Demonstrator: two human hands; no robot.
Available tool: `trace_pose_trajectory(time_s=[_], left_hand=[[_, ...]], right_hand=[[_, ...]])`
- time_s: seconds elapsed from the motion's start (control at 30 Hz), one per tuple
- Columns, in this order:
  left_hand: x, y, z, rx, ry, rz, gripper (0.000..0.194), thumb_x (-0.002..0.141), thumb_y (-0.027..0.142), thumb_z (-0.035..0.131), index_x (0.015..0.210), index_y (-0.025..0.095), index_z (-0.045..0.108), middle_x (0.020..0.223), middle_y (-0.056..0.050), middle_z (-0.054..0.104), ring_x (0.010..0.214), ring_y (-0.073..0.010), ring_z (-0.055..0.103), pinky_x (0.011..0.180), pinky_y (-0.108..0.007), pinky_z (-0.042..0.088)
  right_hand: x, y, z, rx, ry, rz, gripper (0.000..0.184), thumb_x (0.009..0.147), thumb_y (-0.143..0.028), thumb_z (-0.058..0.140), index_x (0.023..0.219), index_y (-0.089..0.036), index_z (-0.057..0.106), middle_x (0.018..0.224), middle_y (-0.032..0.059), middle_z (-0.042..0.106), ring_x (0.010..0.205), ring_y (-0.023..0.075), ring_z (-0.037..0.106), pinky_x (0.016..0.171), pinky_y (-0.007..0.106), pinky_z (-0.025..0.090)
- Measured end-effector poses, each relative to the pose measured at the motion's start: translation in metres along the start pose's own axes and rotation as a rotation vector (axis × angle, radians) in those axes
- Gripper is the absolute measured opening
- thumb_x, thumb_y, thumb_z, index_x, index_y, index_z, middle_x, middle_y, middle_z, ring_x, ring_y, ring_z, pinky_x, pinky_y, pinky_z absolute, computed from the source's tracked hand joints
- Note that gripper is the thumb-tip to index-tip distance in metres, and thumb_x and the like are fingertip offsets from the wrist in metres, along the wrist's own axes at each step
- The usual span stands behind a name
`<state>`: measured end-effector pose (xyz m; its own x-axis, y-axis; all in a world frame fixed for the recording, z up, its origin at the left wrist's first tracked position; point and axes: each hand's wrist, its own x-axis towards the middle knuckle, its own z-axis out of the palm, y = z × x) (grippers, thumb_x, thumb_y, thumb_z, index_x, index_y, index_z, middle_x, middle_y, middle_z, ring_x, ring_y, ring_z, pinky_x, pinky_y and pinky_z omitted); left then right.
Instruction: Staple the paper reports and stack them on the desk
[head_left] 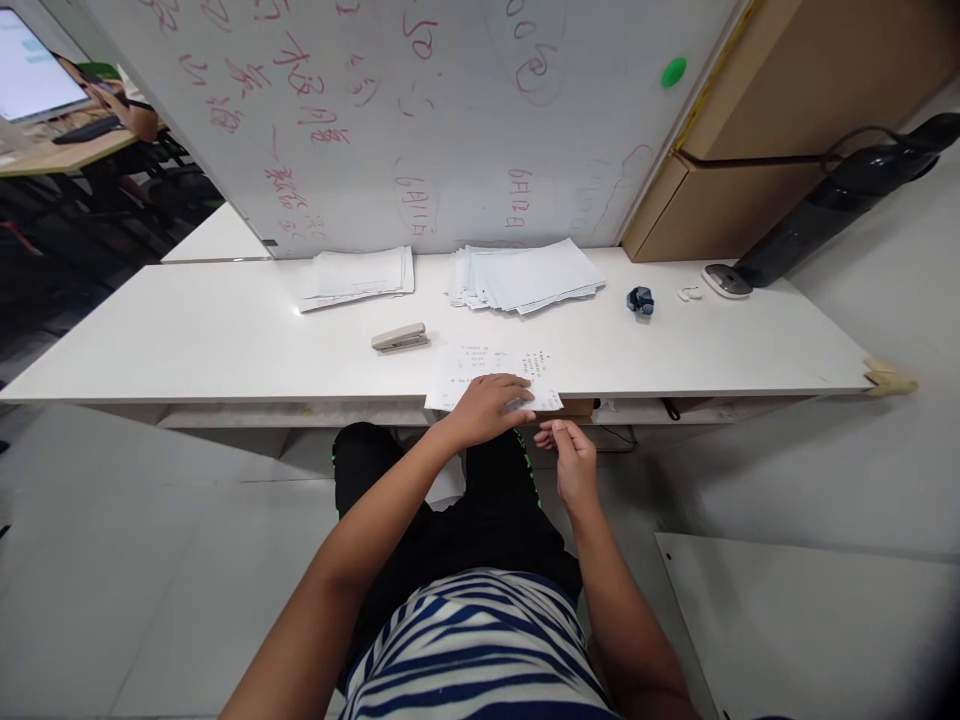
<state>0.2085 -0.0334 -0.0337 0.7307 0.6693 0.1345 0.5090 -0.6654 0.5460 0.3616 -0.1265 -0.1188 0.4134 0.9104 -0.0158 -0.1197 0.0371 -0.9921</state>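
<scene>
Printed sheets of paper [469, 370] lie at the table's front edge, their near corners reaching past it. My left hand [491, 408] rests on these sheets with its fingers stretched out flat, the thumb near the overhanging edge. Just to the right and in front of the table, my right hand [574, 455] is closed in a pinch, apart from the paper; whatever may be between its fingertips is too small to make out. A beige stapler [400, 337] lies to the left of the sheets.
Behind the stapler is a stack of papers [360, 275]; a looser pile of papers [532, 275] lies right of it. A whiteboard [450, 130] stands at the back. On the right are a small dark-blue object [640, 300], a mouse [726, 281], a black bottle [825, 205] and cardboard boxes [705, 210].
</scene>
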Motion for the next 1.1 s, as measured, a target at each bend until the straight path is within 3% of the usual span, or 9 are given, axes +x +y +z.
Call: trace_pose_trajectory(time_s=[0.13,0.23,0.3,0.4,0.57,0.67,0.8,0.9,1.1], left_hand=[[-0.002,0.004,-0.008,-0.171,0.223,-0.175,0.038,0.099,0.039,0.032,0.095,0.020,0.065,0.093,-0.004,0.069,0.087,-0.0184,0.064,0.077,-0.031,0.050],[-0.011,0.009,-0.010,-0.145,0.444,-0.205,0.037,0.099,0.038,0.032,0.099,0.018,0.063,0.096,-0.005,0.069,0.089,-0.0177,0.064,0.077,-0.030,0.049],[-0.021,0.013,-0.004,0.003,0.421,-0.077,0.030,0.099,0.034,0.037,0.104,0.020,0.063,0.104,-0.005,0.070,0.097,-0.0184,0.063,0.084,-0.032,0.047],[-0.039,0.018,0.014,0.265,0.252,0.144,0.024,0.097,0.030,0.042,0.107,0.024,0.063,0.114,-0.003,0.068,0.108,-0.0202,0.060,0.095,-0.040,0.042],[-0.056,0.011,0.020,0.427,0.201,0.239,0.030,0.092,0.046,0.049,0.111,0.027,0.062,0.132,-0.004,0.059,0.130,-0.0239,0.044,0.112,-0.049,0.026],[-0.049,-0.017,-0.010,0.457,0.355,0.035,0.039,0.089,0.052,0.050,0.116,0.026,0.061,0.137,-0.006,0.054,0.137,-0.0282,0.034,0.114,-0.052,0.021],[-0.024,-0.079,-0.063,0.494,0.595,-0.471,0.040,0.094,0.043,0.039,0.124,0.022,0.055,0.142,-0.011,0.048,0.140,-0.0321,0.027,0.110,-0.053,0.025],[-0.010,-0.117,-0.086,0.441,0.564,-0.725,0.050,0.094,0.048,0.033,0.131,0.017,0.050,0.146,-0.015,0.041,0.142,-0.0343,0.021,0.111,-0.054,0.024],[-0.008,-0.138,-0.085,0.414,0.512,-0.743,0.047,0.094,0.044,0.031,0.130,0.021,0.050,0.148,-0.010,0.040,0.144,-0.0294,0.018,0.112,-0.051,0.021]], right_hand=[[-0.002,-0.001,0.000,0.015,0.017,0.015,0.034,0.088,-0.049,0.052,0.082,-0.019,0.067,0.068,0.0008,0.065,0.064,0.0126,0.057,0.064,0.026,0.044],[-0.002,-0.006,-0.001,0.080,-0.028,0.069,0.040,0.087,-0.055,0.051,0.090,-0.019,0.068,0.075,0.0030,0.069,0.067,0.0130,0.059,0.066,0.026,0.046],[0.000,-0.012,0.000,0.206,-0.129,0.176,0.051,0.085,-0.064,0.046,0.101,-0.020,0.067,0.087,0.0059,0.072,0.072,0.0154,0.063,0.068,0.028,0.050],[0.006,-0.022,0.003,0.356,-0.241,0.370,0.060,0.081,-0.070,0.047,0.111,-0.022,0.064,0.102,0.0072,0.072,0.082,0.0204,0.067,0.070,0.033,0.054],[0.017,-0.029,0.004,0.276,-0.205,0.453,0.045,0.067,-0.038,0.079,0.107,-0.021,0.067,0.108,0.0056,0.072,0.095,0.0232,0.068,0.083,0.034,0.055],[0.023,-0.034,0.002,0.179,-0.160,0.424,0.040,0.067,-0.035,0.079,0.103,-0.021,0.069,0.110,0.0058,0.072,0.100,0.0242,0.067,0.092,0.037,0.052],[0.043,-0.051,0.014,0.079,-0.177,0.323,0.032,0.072,-0.031,0.073,0.103,-0.022,0.070,0.111,0.0044,0.071,0.101,0.0233,0.067,0.097,0.038,0.050],[0.064,-0.065,0.030,-0.038,-0.232,0.278,0.028,0.074,-0.027,0.069,0.101,-0.020,0.070,0.103,0.0056,0.074,0.094,0.0240,0.069,0.090,0.038,0.054],[0.092,-0.068,0.045,-0.146,-0.328,0.259,0.026,0.074,-0.028,0.067,0.097,-0.016,0.070,0.095,0.0083,0.075,0.086,0.0248,0.071,0.075,0.034,0.058]])
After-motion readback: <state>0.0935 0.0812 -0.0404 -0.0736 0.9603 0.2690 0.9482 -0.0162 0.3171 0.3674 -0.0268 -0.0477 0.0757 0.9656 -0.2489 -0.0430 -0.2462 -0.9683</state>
